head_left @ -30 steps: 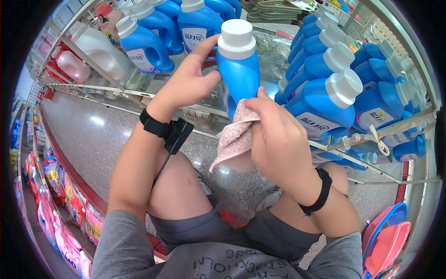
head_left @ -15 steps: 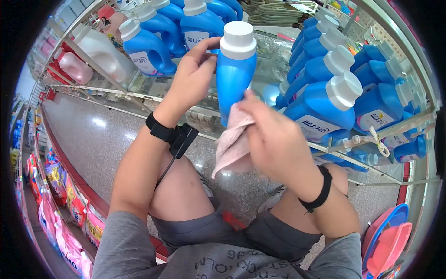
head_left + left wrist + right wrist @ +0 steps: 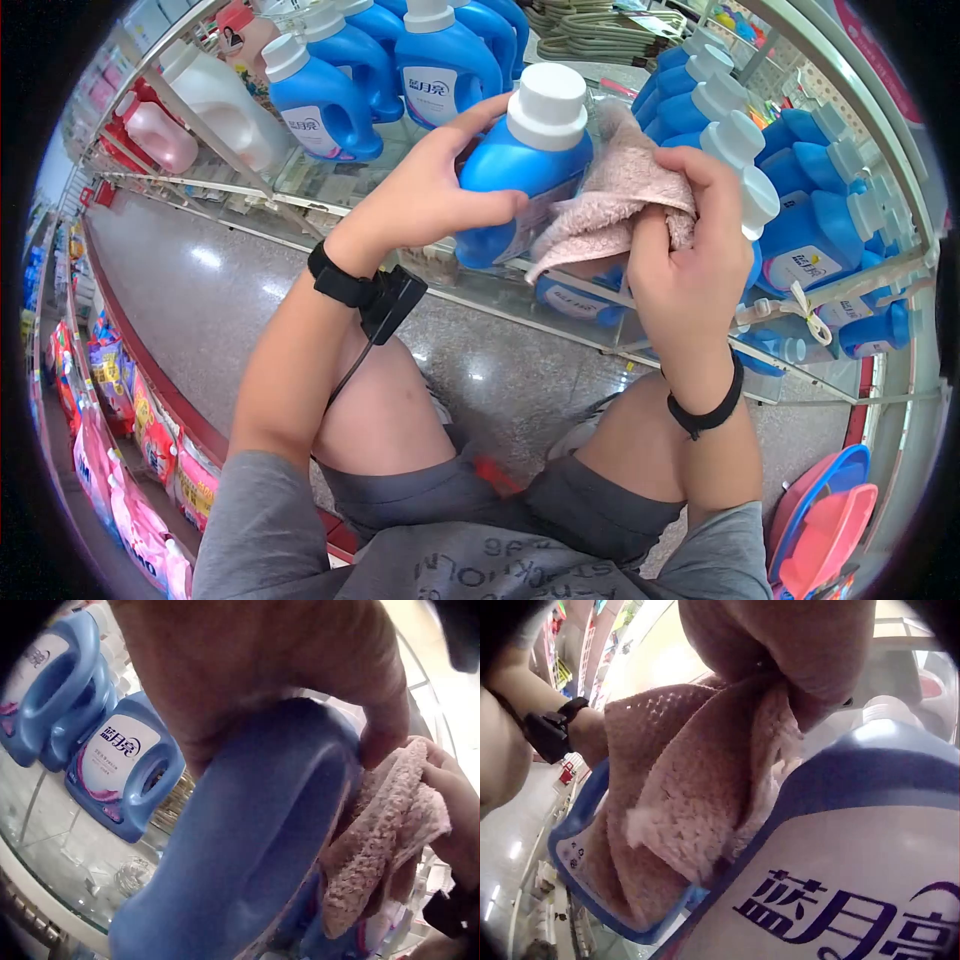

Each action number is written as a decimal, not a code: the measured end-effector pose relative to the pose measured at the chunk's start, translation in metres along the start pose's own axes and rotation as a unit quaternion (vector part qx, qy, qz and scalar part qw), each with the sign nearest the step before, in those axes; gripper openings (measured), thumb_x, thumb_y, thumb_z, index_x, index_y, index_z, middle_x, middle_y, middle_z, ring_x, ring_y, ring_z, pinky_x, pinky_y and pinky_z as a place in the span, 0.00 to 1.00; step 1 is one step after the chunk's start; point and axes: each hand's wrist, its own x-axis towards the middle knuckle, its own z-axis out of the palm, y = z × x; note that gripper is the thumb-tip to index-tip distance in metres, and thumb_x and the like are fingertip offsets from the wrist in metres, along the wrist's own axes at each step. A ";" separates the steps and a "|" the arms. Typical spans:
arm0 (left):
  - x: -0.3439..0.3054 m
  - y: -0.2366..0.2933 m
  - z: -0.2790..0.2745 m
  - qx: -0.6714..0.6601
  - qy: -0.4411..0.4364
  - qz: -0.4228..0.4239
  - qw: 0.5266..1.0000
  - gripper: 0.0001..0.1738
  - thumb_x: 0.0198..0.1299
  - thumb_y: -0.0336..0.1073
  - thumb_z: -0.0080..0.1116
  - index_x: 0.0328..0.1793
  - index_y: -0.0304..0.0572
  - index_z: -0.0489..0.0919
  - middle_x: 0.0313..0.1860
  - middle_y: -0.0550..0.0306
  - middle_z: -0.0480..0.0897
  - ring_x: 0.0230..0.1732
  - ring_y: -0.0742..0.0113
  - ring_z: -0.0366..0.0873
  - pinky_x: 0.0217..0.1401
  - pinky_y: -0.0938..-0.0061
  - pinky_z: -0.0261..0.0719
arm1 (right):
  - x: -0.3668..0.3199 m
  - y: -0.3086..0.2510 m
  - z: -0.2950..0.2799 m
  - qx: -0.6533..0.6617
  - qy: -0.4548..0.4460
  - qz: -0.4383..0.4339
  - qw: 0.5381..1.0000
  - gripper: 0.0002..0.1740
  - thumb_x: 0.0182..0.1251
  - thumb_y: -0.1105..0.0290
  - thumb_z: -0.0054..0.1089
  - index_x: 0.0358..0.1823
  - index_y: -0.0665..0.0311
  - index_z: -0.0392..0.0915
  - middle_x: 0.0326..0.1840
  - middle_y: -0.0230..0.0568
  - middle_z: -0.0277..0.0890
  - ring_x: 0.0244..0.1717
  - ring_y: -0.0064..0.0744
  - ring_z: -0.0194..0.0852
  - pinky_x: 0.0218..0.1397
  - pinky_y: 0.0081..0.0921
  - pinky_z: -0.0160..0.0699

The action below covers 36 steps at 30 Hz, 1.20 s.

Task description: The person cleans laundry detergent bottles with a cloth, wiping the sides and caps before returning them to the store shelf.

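My left hand (image 3: 435, 190) grips a blue detergent bottle (image 3: 530, 165) with a white cap, thumb across its front and fingers behind. The bottle is tilted over the shelf's front edge. From the right, my right hand (image 3: 695, 240) holds a pink towel (image 3: 620, 195), bunched, with its folds against the bottle's side. In the left wrist view the bottle's blue body (image 3: 247, 825) fills the middle, the towel (image 3: 375, 840) beside it. In the right wrist view the towel (image 3: 690, 765) covers part of the held bottle's label side.
More blue detergent bottles (image 3: 320, 110) stand at the back left, and others (image 3: 810, 240) in rows on the right. A white bottle (image 3: 215, 105) is further left. Hangers (image 3: 600, 35) lie at the back. Plastic basins (image 3: 825, 530) lean at the lower right.
The bottle has turned and tilted, its label side now facing right. My right hand has moved up and right with the towel, from the bottle's lower front to its right side.
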 end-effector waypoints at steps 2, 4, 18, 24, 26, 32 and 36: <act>-0.002 -0.002 0.002 0.043 -0.016 0.030 0.999 0.54 0.51 0.35 0.72 0.85 0.34 0.59 0.72 0.48 0.74 0.69 0.61 0.74 0.73 0.65 0.73 | 0.000 0.000 0.001 0.007 -0.008 0.007 1.000 0.18 0.62 0.84 0.59 0.54 0.66 0.76 0.48 0.52 0.82 0.45 0.54 0.86 0.47 0.39 0.84; -0.005 0.000 0.010 0.054 -0.024 0.040 0.997 0.54 0.50 0.35 0.71 0.85 0.34 0.59 0.71 0.48 0.74 0.69 0.61 0.74 0.73 0.64 0.74 | -0.002 0.002 0.002 0.016 -0.017 0.018 1.000 0.18 0.62 0.83 0.59 0.53 0.66 0.76 0.48 0.51 0.83 0.44 0.54 0.86 0.47 0.39 0.83; -0.004 -0.012 0.019 0.135 -0.039 0.166 0.976 0.53 0.49 0.31 0.75 0.83 0.37 0.62 0.74 0.49 0.74 0.73 0.61 0.71 0.76 0.63 0.69 | -0.006 0.010 0.009 0.084 0.031 0.010 0.996 0.18 0.60 0.82 0.66 0.52 0.65 0.77 0.47 0.45 0.84 0.45 0.43 0.88 0.50 0.32 0.85; -0.006 -0.009 0.026 0.153 0.004 0.204 0.967 0.47 0.49 0.32 0.70 0.79 0.37 0.66 0.71 0.40 0.75 0.73 0.44 0.71 0.76 0.56 0.69 | -0.007 0.005 0.007 0.024 0.022 -0.051 0.998 0.17 0.57 0.82 0.67 0.49 0.65 0.78 0.43 0.45 0.82 0.42 0.46 0.86 0.46 0.34 0.84; -0.007 -0.010 0.029 0.158 0.015 0.207 0.965 0.47 0.49 0.32 0.70 0.79 0.37 0.66 0.71 0.39 0.75 0.73 0.43 0.71 0.76 0.56 0.69 | -0.007 0.003 0.006 0.005 0.020 -0.069 0.997 0.18 0.56 0.82 0.67 0.48 0.65 0.78 0.42 0.45 0.82 0.41 0.48 0.86 0.45 0.35 0.83; -0.015 -0.005 0.036 0.188 0.042 0.193 0.962 0.47 0.50 0.31 0.69 0.80 0.36 0.64 0.71 0.39 0.75 0.73 0.46 0.71 0.76 0.57 0.68 | -0.006 -0.002 0.003 -0.025 0.011 -0.092 0.995 0.17 0.53 0.84 0.66 0.45 0.65 0.76 0.39 0.45 0.80 0.38 0.50 0.84 0.42 0.38 0.82; -0.017 -0.005 0.043 0.186 0.066 0.193 0.961 0.46 0.51 0.30 0.68 0.80 0.38 0.64 0.69 0.36 0.75 0.71 0.37 0.73 0.73 0.56 0.72 | -0.006 -0.005 0.002 -0.040 0.004 -0.090 0.995 0.17 0.53 0.83 0.67 0.45 0.64 0.76 0.38 0.45 0.80 0.38 0.50 0.83 0.41 0.39 0.81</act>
